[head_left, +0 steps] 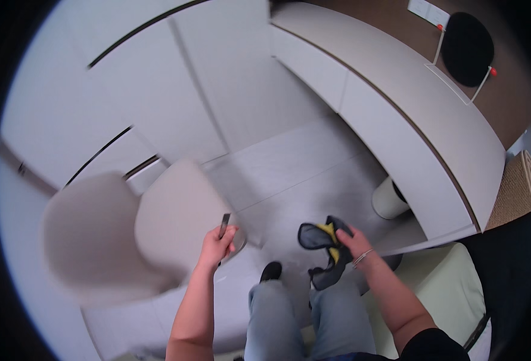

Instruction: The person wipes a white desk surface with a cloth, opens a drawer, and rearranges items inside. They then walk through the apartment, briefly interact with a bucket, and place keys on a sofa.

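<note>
My left hand (219,246) is closed around a thin dark flat object (224,221), whose upper end sticks up past the fingers; what it is I cannot tell. In my right hand (355,243) is a dark grey and yellow fabric item (322,237), gripped at its right side, with a loop at the left and a part hanging below. A thin bracelet circles the right wrist. Both hands are apart, above the floor and in front of my knees.
A beige padded chair (179,212) stands at the left, before white cabinets (134,90). A long desk (405,76) curves along the right, with a white bin (388,201) beneath. Near it are a rolled woven mat (516,192) and a pale green covered seat or bed (446,284). My legs are below.
</note>
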Motion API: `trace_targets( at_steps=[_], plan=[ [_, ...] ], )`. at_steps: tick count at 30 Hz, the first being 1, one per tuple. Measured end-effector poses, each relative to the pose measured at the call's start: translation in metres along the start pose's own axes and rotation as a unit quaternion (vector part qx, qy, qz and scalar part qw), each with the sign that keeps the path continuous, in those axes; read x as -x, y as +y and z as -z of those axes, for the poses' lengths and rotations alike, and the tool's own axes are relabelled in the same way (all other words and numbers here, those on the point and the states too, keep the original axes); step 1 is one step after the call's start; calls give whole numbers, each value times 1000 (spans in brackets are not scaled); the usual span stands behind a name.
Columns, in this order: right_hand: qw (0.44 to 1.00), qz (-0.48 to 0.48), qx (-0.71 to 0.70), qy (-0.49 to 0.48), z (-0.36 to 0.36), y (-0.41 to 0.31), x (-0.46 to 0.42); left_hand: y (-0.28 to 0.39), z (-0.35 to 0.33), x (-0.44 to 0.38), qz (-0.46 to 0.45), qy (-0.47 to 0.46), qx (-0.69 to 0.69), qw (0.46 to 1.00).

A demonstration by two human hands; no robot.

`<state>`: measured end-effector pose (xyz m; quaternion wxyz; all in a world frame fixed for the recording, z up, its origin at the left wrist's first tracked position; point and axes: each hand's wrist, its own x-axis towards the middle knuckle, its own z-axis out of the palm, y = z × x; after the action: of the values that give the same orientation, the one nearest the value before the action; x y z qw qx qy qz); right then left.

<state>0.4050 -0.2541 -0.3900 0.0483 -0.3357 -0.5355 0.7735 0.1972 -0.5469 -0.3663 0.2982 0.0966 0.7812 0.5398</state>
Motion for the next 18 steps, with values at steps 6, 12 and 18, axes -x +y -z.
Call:
trace_targets(
  at_steps=[6, 12, 18],
  plan=[
    [959, -40, -272, 67, 33, -21, -44, 35, -82, -107, 52, -101, 278, 954],
    [958, -94, -235, 137, 32, -68, 26, 134, -244, -136, 188, -221, 353, 889],
    [941, -84, -268, 189, 23, -107, 117, 149, -348, -132, 329, -219, 524, 755]
  ],
)
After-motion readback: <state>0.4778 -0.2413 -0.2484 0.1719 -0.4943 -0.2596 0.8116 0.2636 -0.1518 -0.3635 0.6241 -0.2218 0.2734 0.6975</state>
